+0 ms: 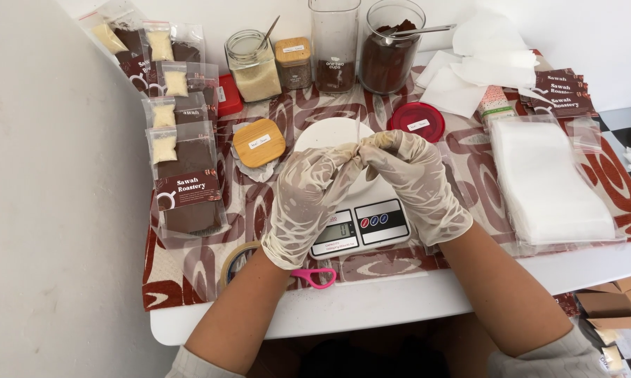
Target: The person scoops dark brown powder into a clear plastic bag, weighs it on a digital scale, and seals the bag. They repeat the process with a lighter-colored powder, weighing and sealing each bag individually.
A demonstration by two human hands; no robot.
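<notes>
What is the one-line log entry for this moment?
left hand: pinching small clear bag | right hand: pinching same bag | under hands: kitchen scale | beside: stack of clear bags

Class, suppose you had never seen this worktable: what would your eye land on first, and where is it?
First, the two gloved hands at the centre: the left hand and right hand pinch a small clear bag between them, above a white kitchen scale. Next, the tall jar of dark brown powder at the back, with a metal scoop in it. Then the row of filled brown packets along the left edge.
</notes>
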